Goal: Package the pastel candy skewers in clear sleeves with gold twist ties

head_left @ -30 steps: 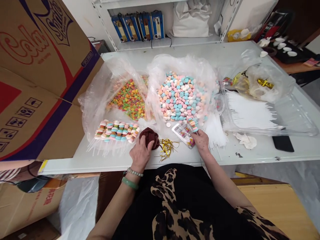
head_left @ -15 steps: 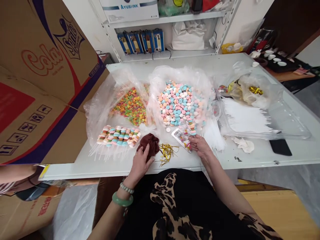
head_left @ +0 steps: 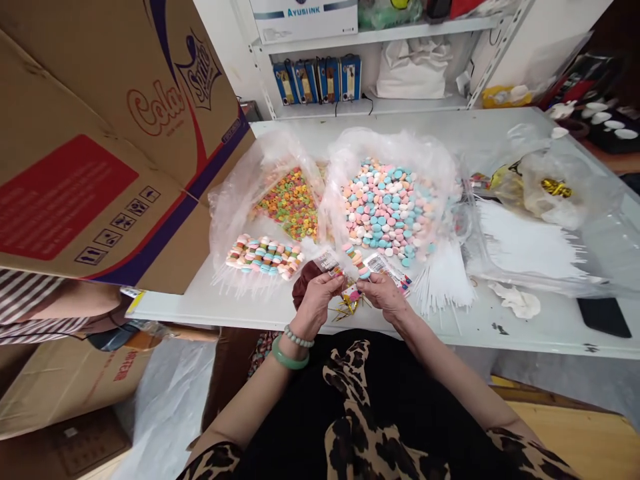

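The left hand (head_left: pixel 319 293) pinches a clear printed wrapper (head_left: pixel 327 261), while the right hand (head_left: pixel 386 295), just beside it, grips the lower end of a candy stack (head_left: pixel 355 259). Dark red cloth (head_left: pixel 305 280) lies against the left hand's outer side, with finished candy stacks (head_left: pixel 264 255) farther left. Gold ties (head_left: pixel 346 309) sit between and below the hands. Printed packets (head_left: pixel 389 268) lie just past the right hand's fingers; white sticks (head_left: pixel 445 283) fan out to its right. Beyond the left hand are colourful rings (head_left: pixel 290 203) in a bag; beyond the right, pastel candies (head_left: pixel 383 210) in another.
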Available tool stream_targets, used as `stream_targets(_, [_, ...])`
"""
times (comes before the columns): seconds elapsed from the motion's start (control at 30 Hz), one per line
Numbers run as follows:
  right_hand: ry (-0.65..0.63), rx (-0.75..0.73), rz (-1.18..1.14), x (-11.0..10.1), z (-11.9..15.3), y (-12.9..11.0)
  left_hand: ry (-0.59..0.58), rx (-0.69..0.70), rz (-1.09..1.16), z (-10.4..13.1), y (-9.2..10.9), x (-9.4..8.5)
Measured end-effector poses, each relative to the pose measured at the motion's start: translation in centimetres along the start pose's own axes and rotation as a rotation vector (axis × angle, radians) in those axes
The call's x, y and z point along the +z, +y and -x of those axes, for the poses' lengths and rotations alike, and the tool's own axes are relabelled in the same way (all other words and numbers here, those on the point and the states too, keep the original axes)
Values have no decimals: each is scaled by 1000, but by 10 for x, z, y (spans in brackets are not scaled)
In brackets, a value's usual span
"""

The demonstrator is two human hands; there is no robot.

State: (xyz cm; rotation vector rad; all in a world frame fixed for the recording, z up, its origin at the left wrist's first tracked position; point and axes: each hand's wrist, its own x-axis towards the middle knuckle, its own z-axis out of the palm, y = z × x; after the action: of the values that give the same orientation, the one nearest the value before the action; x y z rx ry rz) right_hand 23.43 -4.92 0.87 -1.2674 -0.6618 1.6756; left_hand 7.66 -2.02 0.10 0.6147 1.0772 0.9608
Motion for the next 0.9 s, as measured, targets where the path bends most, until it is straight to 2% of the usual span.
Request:
stream_targets(0.13, [-19,57,-94,5,-1,8,-5,47,124,-1,0,10])
stream_targets(0.23, [-5,51,-168,7,-4,15,-53,8,180,0,2,15])
stream_targets(0.37, [65,51,-72,1,-8,16,-103,-91,158,-5,6,6])
stream_targets(0.5, [122,-14,29,-7,-9,12,-30,-63,71,-14,9,-5])
stream_targets(0.63, [86,-59,41,-6,-10,8,59,21,139,-15,6,4])
stream_targets(0.77, [56,-49,-51,3,-12,7,69,22,204,-15,4,16])
stream_targets(0.9, [131,-92,-105,8,-15,9,36,-29,189,-17,8,8])
